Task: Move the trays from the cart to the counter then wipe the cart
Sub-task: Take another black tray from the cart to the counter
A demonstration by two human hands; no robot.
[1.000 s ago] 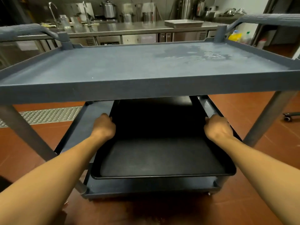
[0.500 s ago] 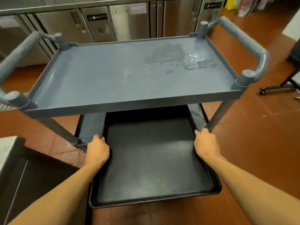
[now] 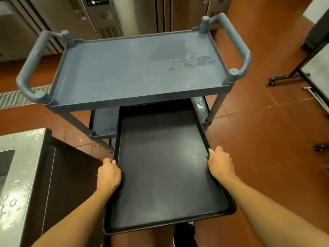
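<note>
A large black tray (image 3: 163,168) is held level in front of me, its far end still under the top shelf of the grey two-shelf cart (image 3: 124,72). My left hand (image 3: 108,173) grips the tray's left rim and my right hand (image 3: 220,163) grips its right rim. The cart's top shelf is bare, with a wet patch (image 3: 179,56) toward its right side. Part of the lower shelf (image 3: 103,122) shows to the left of the tray.
A wet stainless steel counter (image 3: 19,175) with a dark side panel stands at my lower left. Steel cabinets (image 3: 106,16) run behind the cart. A floor drain grate (image 3: 16,97) lies left; a wheeled black frame (image 3: 292,75) stands at right on the red tile floor.
Both hands have drawn the tray out of the lower shelf toward me and raised it. My view has risen and tilted down, so the cart looks farther away.
</note>
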